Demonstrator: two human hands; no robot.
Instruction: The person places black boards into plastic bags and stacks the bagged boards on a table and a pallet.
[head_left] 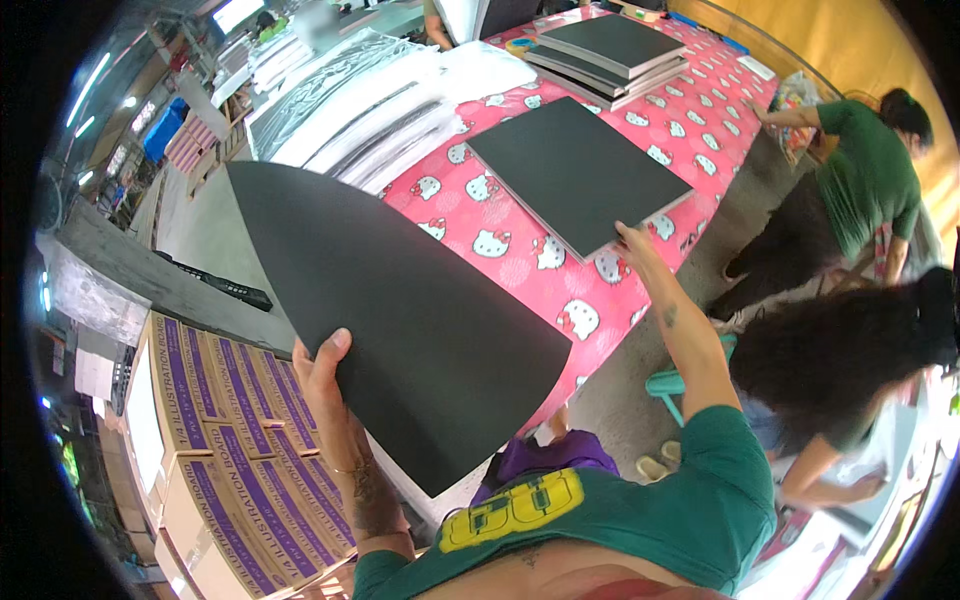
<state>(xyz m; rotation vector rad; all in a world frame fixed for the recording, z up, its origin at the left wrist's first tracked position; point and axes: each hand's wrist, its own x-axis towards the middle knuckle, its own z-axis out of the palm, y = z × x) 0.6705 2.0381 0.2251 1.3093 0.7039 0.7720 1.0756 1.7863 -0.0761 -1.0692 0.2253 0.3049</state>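
Observation:
A large black board [400, 320] slants in front of my body, its lower part beside my waist. My left hand [325, 365] grips its left edge, thumb on the black face and the other fingers mostly behind. On the pink patterned table cover lies a short stack of black boards [580, 175] with pale edges. My right hand [630, 243] holds the near right corner of that stack, fingertips at the edge.
A taller stack of black boards [610, 55] stands farther back on the table cover [490, 243]. Plastic-covered sheets [350, 110] lie at far left. Brown cartons with purple labels [240, 460] are piled at my left. Two people [865, 180] work at right, near a teal stool [670, 383].

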